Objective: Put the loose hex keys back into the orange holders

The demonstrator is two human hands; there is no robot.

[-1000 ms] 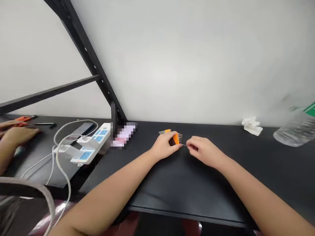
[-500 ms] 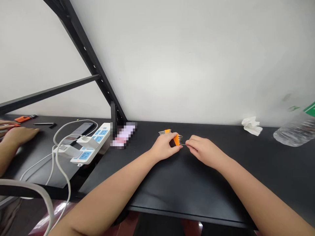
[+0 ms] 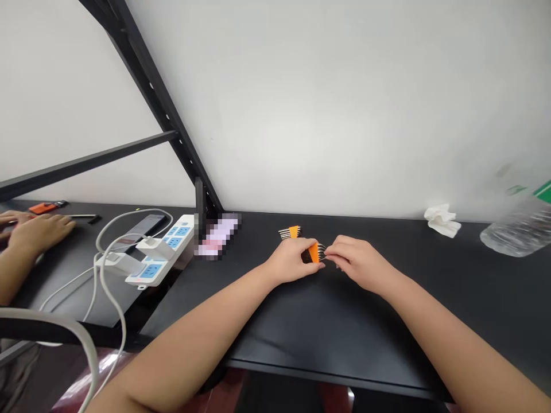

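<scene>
My left hand (image 3: 291,263) rests on the black table (image 3: 327,327) and pinches a small orange connector (image 3: 314,251) with several thin metal pins sticking out to the right. My right hand (image 3: 359,263) is closed in a pinch right at those pins, its fingertips touching them. What it pinches is too fine to name. A second orange connector with pins (image 3: 290,232) lies loose on the table just behind my left hand.
A white power strip (image 3: 160,257) with plugs and white cables (image 3: 103,269) lies at the left. Another person's hand (image 3: 37,232) rests far left by an orange tool (image 3: 42,207). A crumpled tissue (image 3: 442,220) and a plastic bottle (image 3: 516,232) lie at the right, by the wall.
Both hands have shifted slightly right and toward me with the orange connector; my right fingertips have closed in on its pins. The other person's hand moved a little.
</scene>
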